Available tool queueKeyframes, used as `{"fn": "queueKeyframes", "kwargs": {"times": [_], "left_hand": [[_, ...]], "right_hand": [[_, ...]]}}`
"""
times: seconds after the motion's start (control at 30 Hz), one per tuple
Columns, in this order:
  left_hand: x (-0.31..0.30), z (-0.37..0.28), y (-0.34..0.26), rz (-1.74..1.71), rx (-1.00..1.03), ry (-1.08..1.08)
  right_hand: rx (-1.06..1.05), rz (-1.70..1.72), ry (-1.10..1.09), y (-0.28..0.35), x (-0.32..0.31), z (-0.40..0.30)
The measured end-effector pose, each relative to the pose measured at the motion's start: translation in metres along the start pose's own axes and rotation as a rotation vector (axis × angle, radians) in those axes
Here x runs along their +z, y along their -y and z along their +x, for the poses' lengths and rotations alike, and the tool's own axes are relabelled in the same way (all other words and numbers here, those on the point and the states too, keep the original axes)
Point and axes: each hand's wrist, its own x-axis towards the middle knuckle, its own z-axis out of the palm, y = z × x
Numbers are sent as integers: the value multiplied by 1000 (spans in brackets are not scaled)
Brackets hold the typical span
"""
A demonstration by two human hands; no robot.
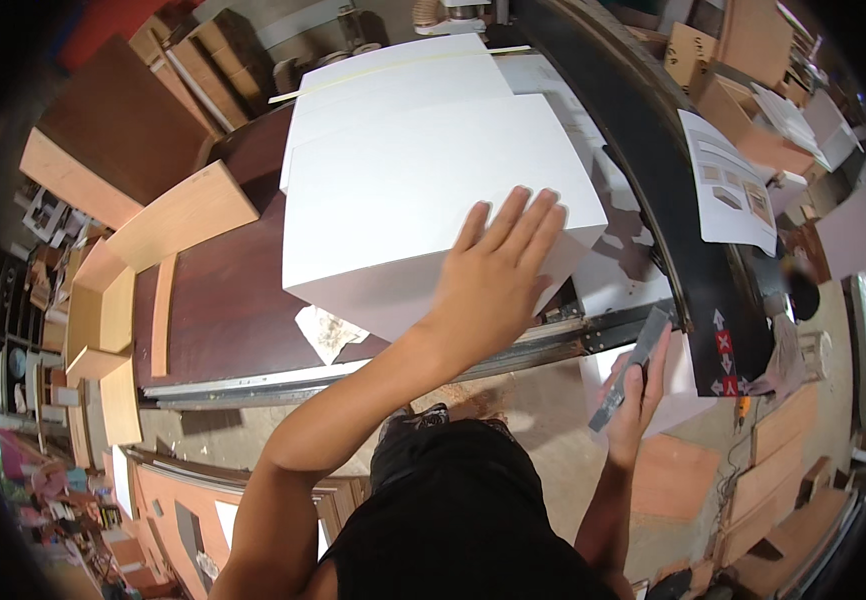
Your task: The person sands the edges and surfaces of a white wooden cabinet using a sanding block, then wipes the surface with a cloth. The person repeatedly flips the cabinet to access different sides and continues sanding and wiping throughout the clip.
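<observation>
My left hand lies with spread fingers on the near edge of a white board stack, its fingertips on the top face. Off to the right, beyond the bench's near edge, my right hand holds a flat grey bar, possibly a sanding block, upright and tilted. A thin pale yellow strip lies across the far part of the white stack. Beside the stack's near left corner sits a crumpled, stained white cloth or paper.
The stack rests on a dark red bench with a metal rail along its near edge. Wooden panels stand at left. A black beam runs along the right, bearing a printed sheet. More boards lie on the floor.
</observation>
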Motion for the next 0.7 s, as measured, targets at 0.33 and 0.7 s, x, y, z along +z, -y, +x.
{"fn": "queueKeyframes", "kwargs": {"times": [0.33,0.7], "left_hand": [[-70,-71,76,-14,110,158],[-73,16,162,-336,698,383]], "right_hand": [[-239,-457,-20,61,85,6],[-86,-360,-196,58,110,-66]]}}
